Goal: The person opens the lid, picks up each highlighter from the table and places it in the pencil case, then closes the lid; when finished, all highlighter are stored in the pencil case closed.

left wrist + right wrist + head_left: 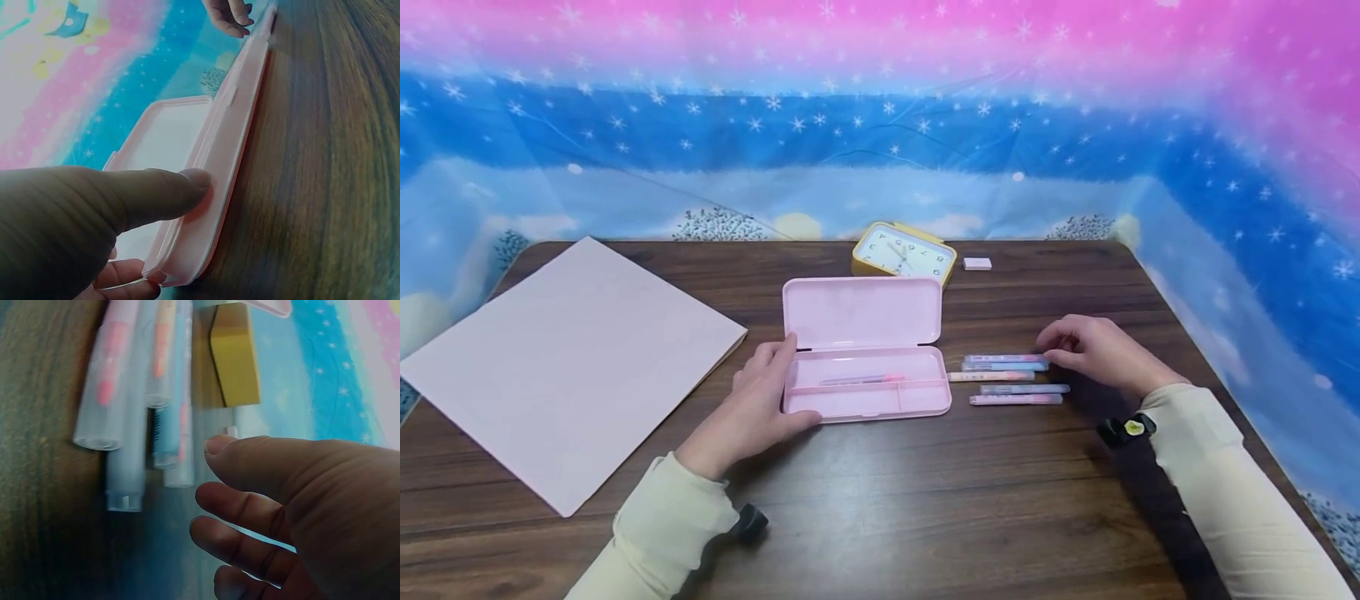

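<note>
A pink pencil case [868,409] lies on the table with its lid raised, and one pen [861,380] is in its long back compartment. My left hand [762,398] holds the case at its left end. In the left wrist view the thumb [164,192] presses the front wall while the fingers are at the end. Several highlighter pens [1017,400] lie side by side just right of the case. At their right ends is my right hand [1097,353], fingers bent and nothing held. The right wrist view shows its thumb [250,464] apart from the fingertips, beside the pens.
Behind the case a yellow alarm clock [904,250] lies face up, with a small white eraser [977,264] to its right. A large pale square board [576,375] covers the table's left part. A snowflake-patterned cloth [820,125] hangs around the back and sides.
</note>
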A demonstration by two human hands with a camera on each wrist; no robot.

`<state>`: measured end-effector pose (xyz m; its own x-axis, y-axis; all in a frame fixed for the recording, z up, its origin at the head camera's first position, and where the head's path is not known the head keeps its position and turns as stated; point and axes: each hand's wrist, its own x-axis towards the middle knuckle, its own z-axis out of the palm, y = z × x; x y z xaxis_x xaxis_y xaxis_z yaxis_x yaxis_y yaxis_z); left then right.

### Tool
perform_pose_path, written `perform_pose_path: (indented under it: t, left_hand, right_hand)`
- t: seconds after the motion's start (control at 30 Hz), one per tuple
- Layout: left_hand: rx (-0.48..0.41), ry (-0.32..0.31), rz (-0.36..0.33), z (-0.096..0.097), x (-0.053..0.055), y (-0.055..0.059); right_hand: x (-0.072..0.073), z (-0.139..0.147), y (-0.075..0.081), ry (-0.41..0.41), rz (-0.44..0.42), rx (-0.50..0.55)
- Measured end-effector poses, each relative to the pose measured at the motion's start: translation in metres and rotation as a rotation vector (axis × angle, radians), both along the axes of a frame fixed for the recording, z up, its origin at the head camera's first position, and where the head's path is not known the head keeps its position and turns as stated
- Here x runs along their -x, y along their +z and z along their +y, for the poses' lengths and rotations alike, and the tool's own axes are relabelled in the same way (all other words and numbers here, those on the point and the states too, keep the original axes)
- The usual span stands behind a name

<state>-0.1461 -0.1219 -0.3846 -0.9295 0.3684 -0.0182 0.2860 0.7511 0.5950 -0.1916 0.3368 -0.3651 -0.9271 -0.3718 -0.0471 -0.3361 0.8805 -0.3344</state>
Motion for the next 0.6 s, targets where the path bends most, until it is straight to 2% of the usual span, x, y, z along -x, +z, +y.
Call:
perform_pose_path:
  t: [0.2, 0.6]
  left_hand:
    - [0.045, -0.001, 0.036, 0.0020, -0.0007, 0.0002]
    - [0.045, -0.007, 0.030, 0.0003, -0.0001, 0.0006]
  right_hand:
    - [0.0016, 0.0016, -0.0066, 0.020, 0.009, -0.018]
    - [0.0080, -0.0015, -0.0111, 0.035, -0.017, -0.023]
